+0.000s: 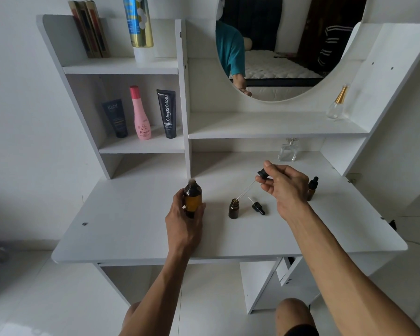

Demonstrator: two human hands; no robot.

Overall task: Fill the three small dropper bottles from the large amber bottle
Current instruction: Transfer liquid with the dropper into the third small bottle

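Big amber bottle [192, 198] stands open on the white desk [136, 229] with the left hand [183, 219] wrapped around it, while next to it the right hand [285, 187] pinches a dropper [252, 184] over a small open bottle [233, 209], and another small capped bottle [312, 187] stands behind.

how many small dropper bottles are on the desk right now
2 visible: an open one at mid-desk under the pipette held by the right hand, and a capped one partly behind that hand. A third may be hidden.
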